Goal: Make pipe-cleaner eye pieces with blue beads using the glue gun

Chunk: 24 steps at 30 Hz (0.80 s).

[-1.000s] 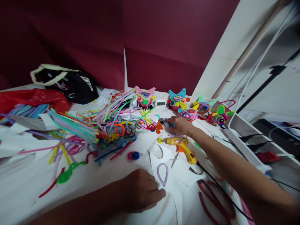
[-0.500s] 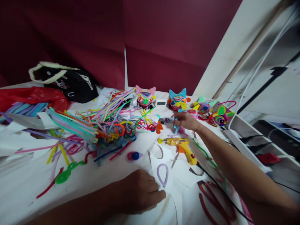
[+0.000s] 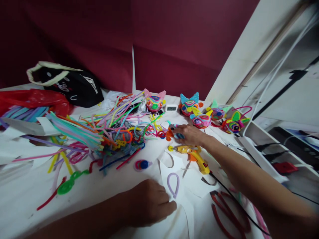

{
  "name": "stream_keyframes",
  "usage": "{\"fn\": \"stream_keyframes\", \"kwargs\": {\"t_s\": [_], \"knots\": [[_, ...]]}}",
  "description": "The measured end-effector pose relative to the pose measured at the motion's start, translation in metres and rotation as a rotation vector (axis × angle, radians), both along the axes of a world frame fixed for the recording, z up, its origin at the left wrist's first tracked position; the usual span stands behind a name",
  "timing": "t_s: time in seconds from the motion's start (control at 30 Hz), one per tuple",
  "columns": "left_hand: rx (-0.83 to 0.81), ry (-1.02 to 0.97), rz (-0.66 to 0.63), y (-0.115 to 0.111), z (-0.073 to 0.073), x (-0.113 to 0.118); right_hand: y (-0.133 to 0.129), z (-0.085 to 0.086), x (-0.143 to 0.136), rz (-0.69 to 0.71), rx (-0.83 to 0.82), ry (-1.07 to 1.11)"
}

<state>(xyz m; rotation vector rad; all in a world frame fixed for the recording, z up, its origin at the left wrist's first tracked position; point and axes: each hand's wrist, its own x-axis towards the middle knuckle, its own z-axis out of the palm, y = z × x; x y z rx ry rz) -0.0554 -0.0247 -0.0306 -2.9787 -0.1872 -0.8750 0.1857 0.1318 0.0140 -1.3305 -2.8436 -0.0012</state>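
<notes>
My left hand (image 3: 154, 203) rests closed at the front of the white table; whatever its fingers hold, if anything, is hidden. Just beyond its fingertips, a lilac pipe-cleaner loop (image 3: 168, 184) shaped like a teardrop lies on cut white paper (image 3: 163, 166). Farther back, my right hand (image 3: 189, 133) reaches low over the table, its fingers closed on a small blue pipe-cleaner piece (image 3: 179, 135). Orange coiled pieces (image 3: 169, 133) lie by those fingertips. Below that hand is a yellow glue gun (image 3: 196, 156), nozzle pointing left.
Colourful pipe-cleaner animal heads (image 3: 154, 101) stand along the back beside a small digital clock (image 3: 171, 108). A heap of pipe cleaners (image 3: 77, 132) covers the left side. A black bag (image 3: 72, 88) sits behind it. The glue gun's cord (image 3: 231, 196) crosses the right front.
My right hand has moved slightly left and toward me, with the blue piece at its fingertips. A pink and blue animal head behind it shows more fully. My left hand stays in place.
</notes>
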Motion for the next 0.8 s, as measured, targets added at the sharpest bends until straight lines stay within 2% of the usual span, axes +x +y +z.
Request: {"fn": "stream_keyframes", "kwargs": {"t_s": [0.23, 0.43, 0.6, 0.8], "knots": [[0.022, -0.004, 0.013, -0.001, 0.002, 0.000, 0.001, -0.005, 0.010, -0.068, -0.045, -0.045], [0.032, -0.004, 0.018, -0.001, 0.002, 0.001, 0.001, -0.011, 0.016, -0.101, -0.067, -0.001], [0.020, 0.002, 0.013, 0.000, 0.002, 0.001, -0.001, -0.008, 0.022, -0.137, -0.061, 0.054], [0.016, 0.014, 0.016, 0.000, 0.004, -0.001, 0.003, -0.004, 0.043, -0.184, -0.042, 0.094]]}}
